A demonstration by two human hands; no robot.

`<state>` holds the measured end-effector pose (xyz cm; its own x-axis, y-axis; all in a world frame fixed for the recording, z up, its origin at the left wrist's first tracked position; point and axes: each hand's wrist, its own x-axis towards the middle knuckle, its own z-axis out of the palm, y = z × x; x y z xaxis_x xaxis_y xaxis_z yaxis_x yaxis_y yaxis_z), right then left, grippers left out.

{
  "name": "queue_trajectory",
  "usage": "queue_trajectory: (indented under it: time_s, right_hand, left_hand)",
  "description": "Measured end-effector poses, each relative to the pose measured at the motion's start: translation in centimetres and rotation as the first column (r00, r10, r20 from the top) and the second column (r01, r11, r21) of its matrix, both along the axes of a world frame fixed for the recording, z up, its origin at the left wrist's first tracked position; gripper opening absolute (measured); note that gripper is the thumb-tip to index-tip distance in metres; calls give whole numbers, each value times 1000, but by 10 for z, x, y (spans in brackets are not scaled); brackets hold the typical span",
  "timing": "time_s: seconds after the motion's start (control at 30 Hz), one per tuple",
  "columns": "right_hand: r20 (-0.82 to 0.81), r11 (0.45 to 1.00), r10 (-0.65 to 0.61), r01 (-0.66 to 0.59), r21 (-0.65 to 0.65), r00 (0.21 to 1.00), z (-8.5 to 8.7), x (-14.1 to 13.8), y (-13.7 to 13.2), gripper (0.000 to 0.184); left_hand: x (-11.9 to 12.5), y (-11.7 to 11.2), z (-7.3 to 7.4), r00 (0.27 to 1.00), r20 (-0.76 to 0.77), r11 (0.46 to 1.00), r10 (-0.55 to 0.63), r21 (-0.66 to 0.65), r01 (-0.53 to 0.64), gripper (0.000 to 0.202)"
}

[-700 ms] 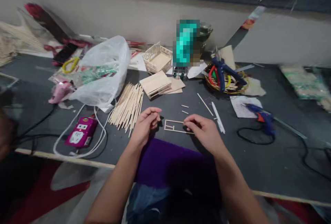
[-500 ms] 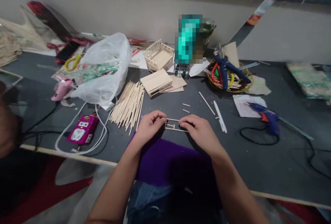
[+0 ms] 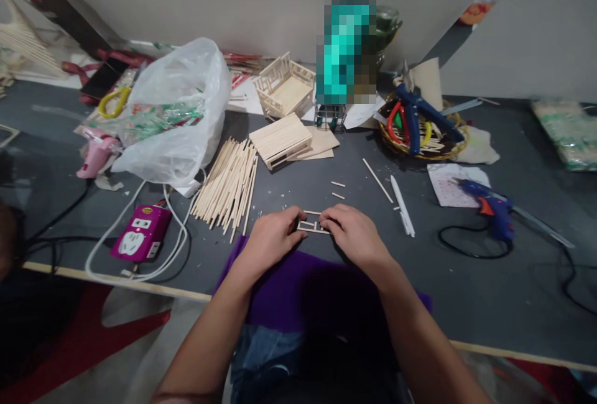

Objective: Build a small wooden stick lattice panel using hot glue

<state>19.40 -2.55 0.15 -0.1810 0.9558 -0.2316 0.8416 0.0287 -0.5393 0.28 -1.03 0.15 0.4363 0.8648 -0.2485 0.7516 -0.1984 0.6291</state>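
Between my hands, at the table's near side, lies a small wooden stick frame with short crosspieces inside. My left hand grips its left end between thumb and fingers. The fingertips of my right hand are pinched at its right part, partly hiding it; a small stick piece may be under them. Beyond the hands lie two short stick pieces and one longer thin stick. A white pen rests right of them.
Left are a pile of wooden sticks, a plastic bag, a pink glue gun and a purple power strip. Stick-built models stand behind. A basket of tools and a blue glue gun are right. Someone's arm shows far left.
My right hand has shifted left along the frame, its fingertips now nearer the crosspieces. My left hand still holds the left end. The camera view has shifted slightly.
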Motion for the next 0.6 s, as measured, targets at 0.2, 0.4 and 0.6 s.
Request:
queue_trajectory:
  time_s: [0.2,0.4,0.6]
  right_hand:
    - [47,998,20,-23,56,999,-5,0,0,20]
    - [45,994,19,-24,107,999,-4,7,-4,17]
    - [114,993,28,-40,107,993,-6,6,-5,15]
  left_hand:
    - [0,0,-2,999,-32,1000,-16,25,16,14]
    - [1,0,0,999,-32,1000,-14,3,14,15]
    - [1,0,-2,1000,-20,1000,-16,-3,16,15]
